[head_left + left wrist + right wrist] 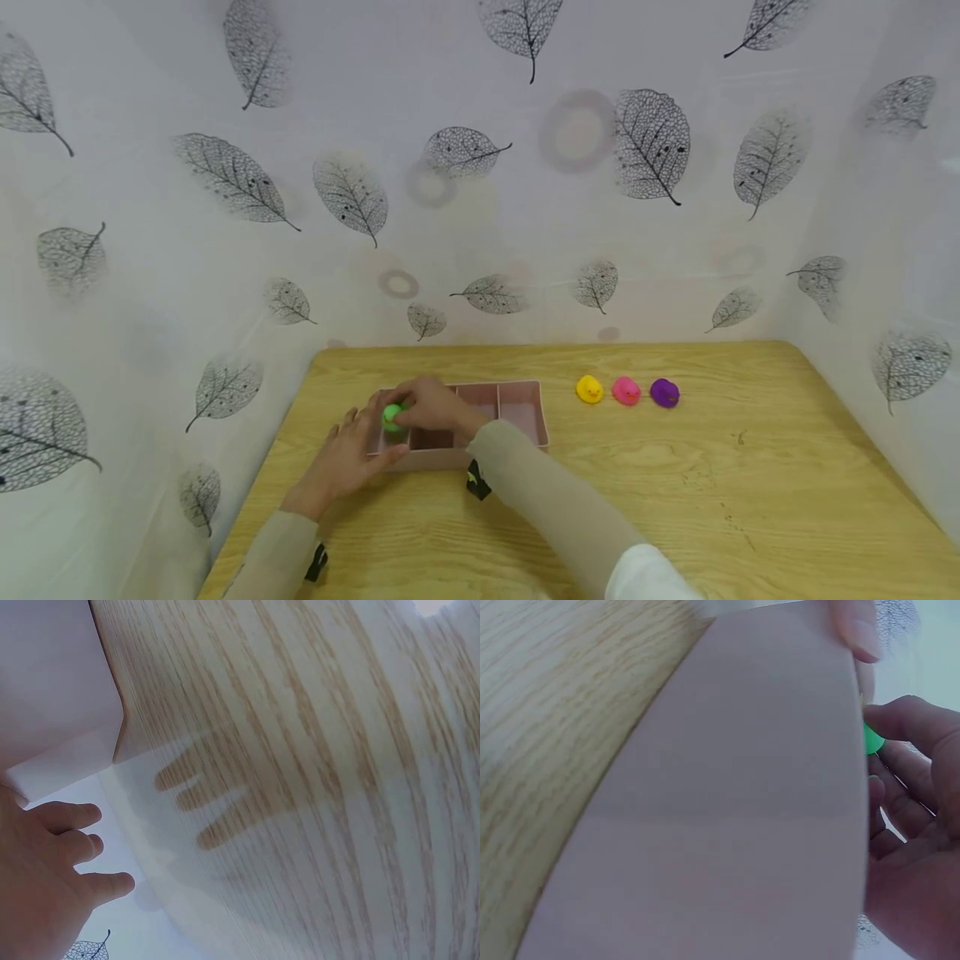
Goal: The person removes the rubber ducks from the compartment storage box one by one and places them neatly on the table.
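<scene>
A pink box (442,458) with a row of compartments stands on the wooden table. My right hand (435,406) reaches over it and pinches a small green rubber duck (392,418) at the leftmost compartment. In the right wrist view, thumb and fingers of the right hand (922,780) hold the green duck (873,740) just behind the box wall (727,787), which hides part of it. At the box's left end, my left hand (341,458) rests with its thumb on the front rim. The left wrist view shows other fingers of the left hand (45,877) spread loosely beside the box.
Yellow (589,389), pink (626,391) and purple (665,392) rubber ducks stand in a row on the table, right of the box. A pale curtain (480,208) with a leaf print hangs behind the table (675,500) and along both sides.
</scene>
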Available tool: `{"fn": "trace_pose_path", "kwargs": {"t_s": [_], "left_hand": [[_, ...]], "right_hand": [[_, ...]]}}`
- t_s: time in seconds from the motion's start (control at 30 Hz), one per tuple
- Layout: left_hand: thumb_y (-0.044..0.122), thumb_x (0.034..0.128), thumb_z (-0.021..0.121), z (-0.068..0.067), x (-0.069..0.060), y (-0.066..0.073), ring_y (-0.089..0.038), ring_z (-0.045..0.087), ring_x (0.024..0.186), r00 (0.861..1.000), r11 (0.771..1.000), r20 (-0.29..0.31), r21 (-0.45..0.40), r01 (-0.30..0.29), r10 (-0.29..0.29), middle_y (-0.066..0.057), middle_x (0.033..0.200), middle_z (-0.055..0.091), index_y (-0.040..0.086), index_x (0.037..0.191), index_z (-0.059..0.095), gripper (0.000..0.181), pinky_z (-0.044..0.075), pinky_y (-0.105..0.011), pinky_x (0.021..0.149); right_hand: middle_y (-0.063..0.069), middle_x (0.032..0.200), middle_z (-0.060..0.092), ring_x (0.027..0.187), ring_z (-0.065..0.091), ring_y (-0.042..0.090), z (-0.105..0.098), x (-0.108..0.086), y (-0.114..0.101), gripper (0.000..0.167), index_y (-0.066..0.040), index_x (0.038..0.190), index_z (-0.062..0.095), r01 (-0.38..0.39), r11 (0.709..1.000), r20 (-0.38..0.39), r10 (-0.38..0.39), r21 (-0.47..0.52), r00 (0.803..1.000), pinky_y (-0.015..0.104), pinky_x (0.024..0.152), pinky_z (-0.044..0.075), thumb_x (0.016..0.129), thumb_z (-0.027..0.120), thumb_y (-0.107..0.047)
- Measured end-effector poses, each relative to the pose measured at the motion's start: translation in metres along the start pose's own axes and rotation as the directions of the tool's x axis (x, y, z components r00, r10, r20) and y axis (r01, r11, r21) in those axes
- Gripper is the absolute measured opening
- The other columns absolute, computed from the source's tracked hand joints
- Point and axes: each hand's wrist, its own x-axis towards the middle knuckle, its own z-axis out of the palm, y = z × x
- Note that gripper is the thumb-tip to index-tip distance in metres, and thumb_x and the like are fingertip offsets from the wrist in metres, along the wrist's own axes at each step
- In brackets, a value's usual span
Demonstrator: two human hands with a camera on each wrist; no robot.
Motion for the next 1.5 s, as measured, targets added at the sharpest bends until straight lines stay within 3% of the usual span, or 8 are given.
{"fn": "trace_pose_path", "kwargs": {"t_s": [0.37,0.7,1.07,1.3,1.5], "left_hand": [[0.064,0.1004,0.058,-0.002,-0.001,0.001,-0.062,0.028,0.151,1.0,1.0,0.013,-0.024,0.013,-0.013,-0.026,0.168,0.036,0.011,0.171,0.009,0.1,0.025,-0.084,0.116],[0.065,0.0995,0.059,0.0,0.0,-0.001,-0.062,0.033,0.15,1.0,1.0,-0.014,0.002,0.005,-0.005,-0.028,0.165,0.039,0.01,0.17,0.012,0.101,0.028,-0.083,0.115],[0.066,0.0991,0.058,-0.001,0.002,0.001,-0.06,0.031,0.151,1.0,1.0,-0.006,0.008,0.019,-0.018,-0.03,0.162,0.043,0.004,0.169,0.013,0.104,0.028,-0.083,0.115],[0.066,0.0989,0.058,0.0,0.002,0.0,-0.06,0.031,0.152,1.0,1.0,-0.01,0.002,0.015,-0.015,-0.031,0.161,0.043,0.005,0.169,0.012,0.104,0.027,-0.081,0.117],[0.065,0.0991,0.059,0.002,0.001,-0.002,-0.059,0.031,0.152,1.0,1.0,-0.017,0.0,0.002,-0.002,-0.03,0.163,0.041,0.005,0.169,0.012,0.103,0.026,-0.08,0.119]], "right_hand": [[0.009,0.113,0.078,0.078,0.061,0.006,-0.016,-0.005,-0.01,0.033,-0.004,0.124,0.075,0.089,0.996,-0.04,-0.088,0.025,0.995,0.017,0.066,0.054,0.092,0.075,-0.009],[0.01,0.123,0.078,0.108,0.073,0.024,-0.029,-0.012,-0.01,0.034,-0.003,0.126,0.075,0.097,0.995,-0.032,-0.097,0.015,0.995,0.019,0.088,0.057,0.093,0.071,-0.011],[0.007,0.117,0.077,0.103,0.071,0.017,-0.036,-0.021,-0.007,0.037,-0.002,0.124,0.074,0.052,0.995,-0.038,-0.049,0.088,0.998,0.019,0.083,0.059,0.088,0.073,-0.011],[0.003,0.113,0.074,0.099,0.064,0.007,-0.042,-0.03,-0.001,0.036,-0.004,0.122,0.075,0.083,0.988,-0.071,-0.075,0.128,0.995,0.022,0.09,0.058,0.087,0.073,-0.011],[0.008,0.117,0.072,0.101,0.062,0.01,-0.052,-0.038,0.007,0.036,-0.002,0.123,0.076,0.113,0.987,-0.095,-0.102,0.116,0.99,0.023,0.088,0.059,0.089,0.071,-0.013]]}}
